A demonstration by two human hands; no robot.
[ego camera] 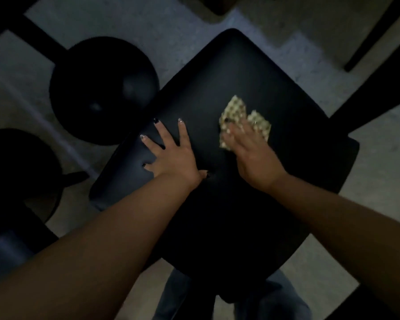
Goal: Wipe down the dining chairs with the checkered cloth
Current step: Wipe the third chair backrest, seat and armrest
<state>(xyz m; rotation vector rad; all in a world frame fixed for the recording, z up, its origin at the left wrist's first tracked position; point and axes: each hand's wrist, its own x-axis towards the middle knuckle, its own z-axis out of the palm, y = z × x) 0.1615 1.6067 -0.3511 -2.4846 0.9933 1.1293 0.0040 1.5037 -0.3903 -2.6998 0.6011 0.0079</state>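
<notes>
Below, the black padded seat of the dining chair filled the middle of the head view. The left hand lay flat on the seat with its fingers straight and spread, holding nothing. The right hand lay just beside it, to its right, palm down, with its fingers extended over the yellow-and-white checkered cloth. The right hand pressed the cloth against the seat; its fingers were not seen curled round the fabric. The cloth was crumpled, and its edges showed beyond the fingertips and on both sides of the fingers. A ring showed on one finger of the right hand. Both forearms were bare.

Left of the left hand, two round black stools stood on the pale speckled floor, one just beside the chair seat and one nearer the person. Beyond the right hand, a dark furniture leg crossed the upper right corner. Blue trouser fabric showed under the near edge of the seat.
</notes>
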